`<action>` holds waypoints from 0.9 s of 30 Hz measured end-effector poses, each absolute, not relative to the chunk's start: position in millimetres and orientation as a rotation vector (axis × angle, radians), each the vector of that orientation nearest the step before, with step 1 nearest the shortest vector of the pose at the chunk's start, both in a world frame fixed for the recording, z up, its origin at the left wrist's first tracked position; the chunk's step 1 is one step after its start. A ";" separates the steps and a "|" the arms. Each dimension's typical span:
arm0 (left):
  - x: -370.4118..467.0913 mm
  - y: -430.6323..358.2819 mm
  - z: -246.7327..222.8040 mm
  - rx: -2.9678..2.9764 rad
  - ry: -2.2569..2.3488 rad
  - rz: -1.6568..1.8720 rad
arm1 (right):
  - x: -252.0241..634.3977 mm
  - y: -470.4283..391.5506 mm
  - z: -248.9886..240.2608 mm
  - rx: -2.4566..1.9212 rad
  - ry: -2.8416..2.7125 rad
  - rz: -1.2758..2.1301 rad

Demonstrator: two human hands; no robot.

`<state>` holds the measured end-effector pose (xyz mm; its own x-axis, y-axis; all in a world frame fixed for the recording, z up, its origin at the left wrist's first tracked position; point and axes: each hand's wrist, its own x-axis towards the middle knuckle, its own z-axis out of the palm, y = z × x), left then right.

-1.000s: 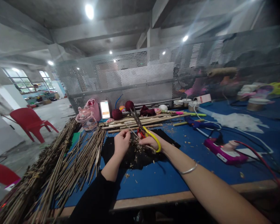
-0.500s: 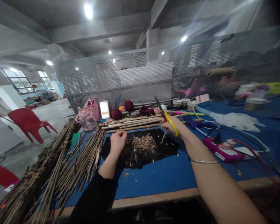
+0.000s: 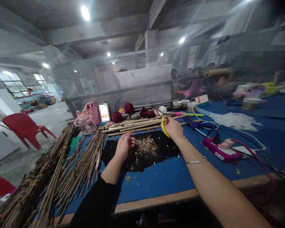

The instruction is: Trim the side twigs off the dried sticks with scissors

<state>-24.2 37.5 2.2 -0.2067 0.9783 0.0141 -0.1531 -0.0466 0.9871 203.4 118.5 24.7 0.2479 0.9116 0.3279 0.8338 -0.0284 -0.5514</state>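
Note:
My right hand [image 3: 175, 129] grips a pair of scissors [image 3: 164, 128] by the yellow handle, blades pointing up and away over the rods at the back. Over the left part of a black cloth [image 3: 163, 155] hovers my left hand [image 3: 124, 146], its fingers loosely curled and apart, with nothing visible in them. Beside those fingers lies a heap of small dry clippings [image 3: 147, 145] on the cloth. Thin dry stalks [image 3: 83, 161] are spread left of the cloth, nearest to my left forearm.
A thick bundle of stalks [image 3: 41, 167] runs along the table's left side. Rods [image 3: 133, 126], dark red yarn balls [image 3: 129, 108] and a pink jug [image 3: 92, 112] stand behind the cloth. At right are a purple power strip [image 3: 222, 152], cables and a plastic bag [image 3: 237, 121].
My left hand has gone from pinched fingers to loosely spread ones, nearer the clippings. The scissors have tilted left and lower in my right hand; a thin piece below that hand no longer shows.

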 end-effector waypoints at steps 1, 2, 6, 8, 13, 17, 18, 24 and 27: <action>-22.9 37.6 3.2 0.911 1.116 1.449 | 192.7 114.8 23.6 -1.721 -1.653 0.195; -21.5 37.4 4.1 0.853 1.036 1.446 | 181.5 110.4 21.5 -1.552 -1.723 0.276; -15.3 34.1 6.2 0.877 0.873 1.452 | 140.5 89.7 8.0 -1.073 -1.796 0.917; -12.1 31.9 6.7 0.932 0.833 1.468 | 127.8 80.6 2.8 -0.916 -1.781 1.111; -5.0 28.7 1.0 1.056 0.820 1.401 | 123.1 74.0 3.2 -0.824 -1.552 1.411; -0.6 28.5 -9.1 1.231 0.975 1.319 | 143.5 86.0 16.2 -0.850 -1.519 1.262; -0.4 28.7 -10.5 1.280 1.046 1.307 | 151.3 90.3 19.7 -0.889 -1.533 1.151; -9.0 34.4 -8.1 1.300 1.315 1.359 | 194.8 110.0 23.0 -1.413 -1.593 0.770; -14.1 39.0 -7.5 1.276 1.301 1.442 | 206.8 117.2 19.1 -1.576 -1.681 0.770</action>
